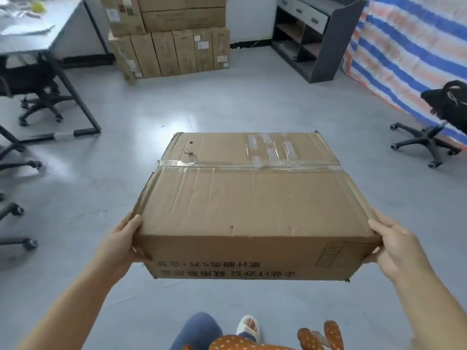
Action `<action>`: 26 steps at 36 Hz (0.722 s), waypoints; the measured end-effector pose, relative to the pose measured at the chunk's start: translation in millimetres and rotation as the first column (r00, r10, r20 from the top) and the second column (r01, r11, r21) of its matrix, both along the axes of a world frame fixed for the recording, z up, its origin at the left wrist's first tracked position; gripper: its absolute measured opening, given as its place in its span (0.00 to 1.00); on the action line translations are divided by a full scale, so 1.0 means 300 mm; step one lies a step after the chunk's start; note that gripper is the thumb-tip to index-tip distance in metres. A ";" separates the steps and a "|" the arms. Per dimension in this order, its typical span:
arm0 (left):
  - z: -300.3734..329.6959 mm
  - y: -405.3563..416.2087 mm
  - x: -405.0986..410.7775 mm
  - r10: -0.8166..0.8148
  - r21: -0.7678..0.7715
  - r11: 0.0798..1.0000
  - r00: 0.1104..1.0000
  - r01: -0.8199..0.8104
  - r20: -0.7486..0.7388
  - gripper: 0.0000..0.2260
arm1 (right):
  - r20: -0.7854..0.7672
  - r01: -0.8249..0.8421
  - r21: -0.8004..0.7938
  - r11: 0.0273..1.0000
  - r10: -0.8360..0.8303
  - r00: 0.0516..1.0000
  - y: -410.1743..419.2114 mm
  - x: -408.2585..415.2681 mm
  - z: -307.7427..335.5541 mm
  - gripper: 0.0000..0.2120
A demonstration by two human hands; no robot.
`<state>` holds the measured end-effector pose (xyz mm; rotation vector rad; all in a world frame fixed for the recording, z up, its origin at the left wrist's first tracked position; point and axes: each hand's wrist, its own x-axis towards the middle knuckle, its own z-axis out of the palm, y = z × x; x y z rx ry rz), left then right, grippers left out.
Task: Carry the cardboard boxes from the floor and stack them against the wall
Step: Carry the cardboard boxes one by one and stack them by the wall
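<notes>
I see a large, flat cardboard box (249, 205) held up off the grey floor (214, 107), straight ahead of the person and between both outstretched arms. The left hand (121, 242) grips the near left corner, thumb on the top face and fingers wrapped under the side. The right hand (396, 245) clamps the near right corner the same way, so the hands sit well apart, one at each end of the box's near edge. Clear tape runs across the box's top. Farther ahead, a stack of cardboard boxes (169, 34) stands against the back wall, beside a desk (38, 29) on the left and a dark shelf unit (313, 36) on the right.
</notes>
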<state>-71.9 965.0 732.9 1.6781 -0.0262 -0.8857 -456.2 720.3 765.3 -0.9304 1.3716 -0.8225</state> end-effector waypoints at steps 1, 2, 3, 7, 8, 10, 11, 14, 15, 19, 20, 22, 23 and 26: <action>-0.002 -0.040 0.016 0.008 -0.002 1.000 1.000 -0.008 0.005 0.19 | 0.004 -0.009 -0.004 1.000 0.009 1.000 -0.053 0.023 0.005 0.14; -0.002 -0.080 0.033 0.015 -0.004 1.000 1.000 -0.015 0.011 0.19 | 0.003 -0.014 -0.005 1.000 0.014 1.000 -0.103 0.049 0.011 0.14; -0.004 -0.119 0.053 0.019 -0.005 1.000 1.000 -0.019 0.012 0.19 | 0.005 -0.016 -0.008 1.000 0.016 1.000 -0.153 0.074 0.015 0.14; -0.021 -0.286 0.155 0.044 0.002 0.999 0.999 -0.044 0.007 0.19 | -0.008 -0.045 -0.007 0.999 0.045 0.999 -0.344 0.200 0.005 0.18; -0.025 -0.330 0.187 0.047 -0.002 0.999 0.999 -0.047 0.010 0.19 | -0.005 -0.040 -0.004 0.999 0.040 0.999 -0.391 0.236 -0.001 0.18; -0.037 -0.424 0.257 0.038 -0.008 0.999 0.999 -0.038 0.017 0.19 | -0.003 -0.033 0.001 0.999 0.033 0.999 -0.489 0.313 -0.022 0.18; -0.042 -0.470 0.294 0.027 -0.006 1.000 0.999 -0.027 0.020 0.18 | -0.002 -0.031 0.001 1.000 0.031 1.000 -0.539 0.353 -0.032 0.19; -0.057 -0.625 0.423 0.029 -0.001 1.000 0.999 -0.029 0.026 0.18 | -0.007 -0.013 0.012 1.000 0.013 1.000 -0.700 0.490 -0.057 0.18; -0.059 -0.678 0.468 0.029 0.001 1.000 0.999 -0.029 0.025 0.18 | -0.002 -0.003 0.020 1.000 0.003 1.000 -0.753 0.538 -0.061 0.18; -0.029 -0.902 0.638 0.033 0.018 0.999 0.999 -0.033 0.025 0.17 | -0.003 0.009 0.033 0.999 -0.009 1.000 -0.963 0.721 -0.048 0.18; -0.016 -0.956 0.679 0.035 0.017 0.999 0.999 -0.035 0.022 0.17 | -0.008 0.004 0.033 0.999 -0.004 1.000 -1.014 0.763 -0.043 0.17; 0.003 -1.054 0.754 0.037 0.019 0.999 0.999 -0.037 0.011 0.17 | -0.015 0.016 0.034 0.999 -0.016 1.000 -1.104 0.833 -0.035 0.17; 0.005 -1.112 0.803 0.034 0.028 0.999 0.999 -0.034 0.004 0.18 | -0.021 0.021 0.040 0.999 -0.021 1.000 -1.159 0.869 -0.040 0.17; 0.012 -1.259 0.914 0.013 0.039 0.999 1.000 -0.013 0.002 0.20 | -0.018 0.037 0.049 0.998 -0.037 0.999 -1.288 0.959 -0.040 0.17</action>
